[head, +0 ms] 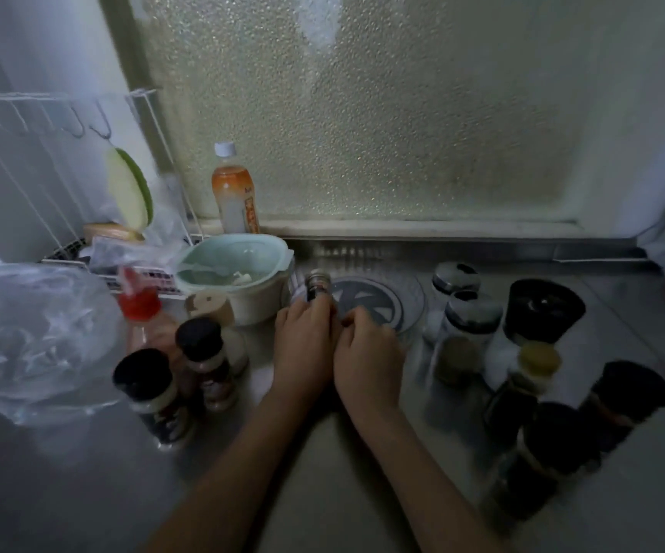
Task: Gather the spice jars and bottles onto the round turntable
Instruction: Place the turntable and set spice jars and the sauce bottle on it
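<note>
The clear round turntable (410, 297) with a dark hub lies on the steel counter below the window. My left hand (304, 341) is shut on a small silver-capped spice jar (318, 285) standing at the turntable's left edge. My right hand (368, 349) rests on the turntable's near rim, fingers curled; whether it grips the rim is unclear. Left of my hands stand two black-capped jars (203, 361) and a red-capped bottle (139, 305). To the right stand silver-capped shakers (468, 325), a yellow-capped bottle (530, 377) and several black-capped jars (626, 397).
A pale green bowl (235, 261) in a white pot sits just left of the turntable, with a cork-lidded jar (211, 309) in front. An orange drink bottle (233, 189) stands on the sill. A wire rack (63, 161) and clear plastic bags (31, 337) fill the left.
</note>
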Tool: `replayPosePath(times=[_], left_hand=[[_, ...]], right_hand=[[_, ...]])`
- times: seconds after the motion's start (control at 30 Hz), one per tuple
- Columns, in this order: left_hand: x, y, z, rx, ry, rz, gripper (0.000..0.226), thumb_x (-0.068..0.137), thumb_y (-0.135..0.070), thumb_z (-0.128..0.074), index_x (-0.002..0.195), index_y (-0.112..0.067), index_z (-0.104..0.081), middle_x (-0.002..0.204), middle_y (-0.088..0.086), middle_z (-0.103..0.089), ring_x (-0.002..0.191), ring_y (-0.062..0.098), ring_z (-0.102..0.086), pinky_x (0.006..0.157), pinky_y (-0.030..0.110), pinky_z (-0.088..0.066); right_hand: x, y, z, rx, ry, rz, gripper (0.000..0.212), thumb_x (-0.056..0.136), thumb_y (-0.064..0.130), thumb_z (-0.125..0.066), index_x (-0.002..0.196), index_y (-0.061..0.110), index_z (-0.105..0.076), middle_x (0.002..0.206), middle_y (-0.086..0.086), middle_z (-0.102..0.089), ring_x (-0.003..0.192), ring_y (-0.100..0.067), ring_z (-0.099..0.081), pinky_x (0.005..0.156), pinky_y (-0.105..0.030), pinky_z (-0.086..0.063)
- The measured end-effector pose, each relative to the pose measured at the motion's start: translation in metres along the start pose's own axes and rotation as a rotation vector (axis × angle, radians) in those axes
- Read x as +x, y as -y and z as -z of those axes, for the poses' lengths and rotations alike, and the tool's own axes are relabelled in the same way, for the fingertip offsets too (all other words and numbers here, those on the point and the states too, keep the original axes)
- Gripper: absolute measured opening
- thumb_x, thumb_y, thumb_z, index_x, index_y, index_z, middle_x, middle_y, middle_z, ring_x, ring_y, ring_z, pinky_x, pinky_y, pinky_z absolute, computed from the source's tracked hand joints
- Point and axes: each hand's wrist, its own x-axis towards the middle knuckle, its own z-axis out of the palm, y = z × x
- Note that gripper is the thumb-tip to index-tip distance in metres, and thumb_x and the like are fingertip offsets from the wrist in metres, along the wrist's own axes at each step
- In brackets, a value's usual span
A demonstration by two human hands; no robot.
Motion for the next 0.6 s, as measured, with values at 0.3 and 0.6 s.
replayPosePath(times=[0.3,0.6], left_hand=[[-0.056,-0.007,0.045,-0.148,-0.061,-0.001,0.01,0.085,-0.01,-0.058,0.089,-0.002,-0.053,0.075,0.017,-0.058,0.076,0.034,-0.053,0.06,0.033,-0.032],[-0.07,0.0,0.059,-0.264,-0.025,0.145,0.035,0.08,-0.042,-0.055,0.097,-0.013,-0.048,0.097,0.008,-0.054,0.087,0.025,-0.054,0.068,0.034,-0.043]], right_hand=[[-0.07,0.022,0.012,-0.008,-0.134,-0.029,0.023,0.092,0.023,-0.036,0.096,0.015,-0.057,0.091,-0.013,-0.066,0.082,-0.031,-0.06,0.065,-0.039,-0.045],[-0.087,0.026,0.027,-0.098,-0.176,-0.035,0.017,0.093,0.021,-0.041,0.101,0.02,-0.056,0.084,-0.007,-0.07,0.074,-0.028,-0.063,0.059,-0.031,-0.034]])
